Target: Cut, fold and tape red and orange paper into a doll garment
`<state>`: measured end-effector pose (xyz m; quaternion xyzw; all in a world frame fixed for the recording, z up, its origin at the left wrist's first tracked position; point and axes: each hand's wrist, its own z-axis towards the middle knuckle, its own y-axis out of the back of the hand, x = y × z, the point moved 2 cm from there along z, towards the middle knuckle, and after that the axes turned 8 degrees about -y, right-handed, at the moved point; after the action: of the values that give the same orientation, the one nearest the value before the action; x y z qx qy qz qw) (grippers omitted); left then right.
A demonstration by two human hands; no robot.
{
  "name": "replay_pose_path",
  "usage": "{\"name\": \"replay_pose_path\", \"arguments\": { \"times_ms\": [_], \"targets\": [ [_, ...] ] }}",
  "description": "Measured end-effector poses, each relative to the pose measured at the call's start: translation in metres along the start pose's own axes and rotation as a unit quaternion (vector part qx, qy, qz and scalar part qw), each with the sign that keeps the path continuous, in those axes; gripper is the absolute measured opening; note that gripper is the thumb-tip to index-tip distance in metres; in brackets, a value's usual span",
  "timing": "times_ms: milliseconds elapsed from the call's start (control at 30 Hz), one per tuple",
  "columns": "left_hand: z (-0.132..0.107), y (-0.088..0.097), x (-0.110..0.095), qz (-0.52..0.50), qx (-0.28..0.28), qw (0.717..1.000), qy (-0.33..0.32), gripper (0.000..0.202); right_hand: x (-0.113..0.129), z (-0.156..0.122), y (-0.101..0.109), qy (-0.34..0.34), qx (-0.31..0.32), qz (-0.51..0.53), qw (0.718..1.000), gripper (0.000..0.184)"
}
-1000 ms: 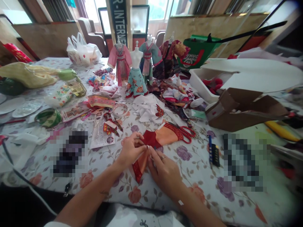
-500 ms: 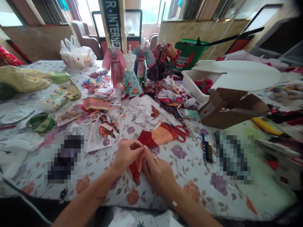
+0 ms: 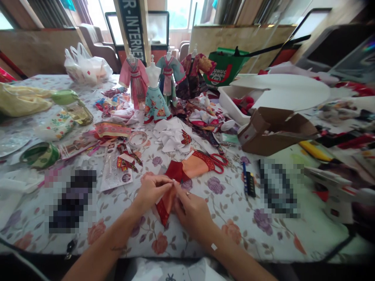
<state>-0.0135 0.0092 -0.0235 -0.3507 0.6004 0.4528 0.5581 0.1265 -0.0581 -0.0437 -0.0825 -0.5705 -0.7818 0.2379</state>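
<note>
Fabric panel (image 3: 164, 206) in red and orange, pinched narrowly at its upper end by left hand (image 3: 150, 192) and right hand (image 3: 193, 210); might slip or pucker under uneven pull

Worktop (image 3: 143, 238), covered by floral cloth (image 3: 263, 246). Centre: red-orange fabric (image 3: 197, 166). 2 o'clock: cardboard box (image 3: 263, 140). 3 o'clock: blue pen (image 3: 245, 175). 9 o'clock: green tape roll (image 3: 53, 155). 11 o'clock: plastic bag (image 3: 88, 71).
</note>
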Motion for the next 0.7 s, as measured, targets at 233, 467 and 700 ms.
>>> {"name": "replay_pose_path", "arguments": {
  "times_ms": [233, 467, 700],
  "targets": [
    [-0.001, 0.0, 0.002, 0.028, 0.011, 0.999, 0.02, 0.013, -0.005, 0.005, 0.015, -0.077, 0.021, 0.157, 0.984, 0.034],
    [0.0, 0.006, 0.018, 0.013, 0.006, 0.999, 0.044, 0.012, -0.087, 0.036, 0.068, -0.152, -0.104, -0.089, 0.979, 0.029],
    [0.002, 0.007, 0.013, -0.003, 0.001, 0.999, 0.04, 0.011, -0.155, 0.061, 0.074, -0.12, 0.026, -0.154, 0.98, 0.027]
  ]
}}
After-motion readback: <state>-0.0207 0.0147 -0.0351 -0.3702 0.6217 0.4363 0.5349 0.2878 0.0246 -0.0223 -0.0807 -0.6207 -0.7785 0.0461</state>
